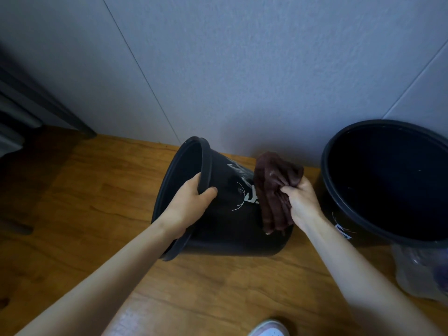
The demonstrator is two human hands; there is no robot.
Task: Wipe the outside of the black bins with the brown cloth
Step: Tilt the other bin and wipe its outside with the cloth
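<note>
Tipped black bin (225,229) is leaning far over on the wooden floor (97,214) by the grey wall (242,69), its mouth facing left. You are clasping its rim with your left grip (191,202), the thumb curling over the outside and the fingers reaching inside. Just right of that, the brown cloth (274,190) is hanging against the bin's outer wall, and your right grip (300,202) is clenching it in a bunch. Further right, the upright black bin (327,197) is standing on the floor, apart from both grips, with a clear plastic bag (417,275) lying just beside it.
</note>
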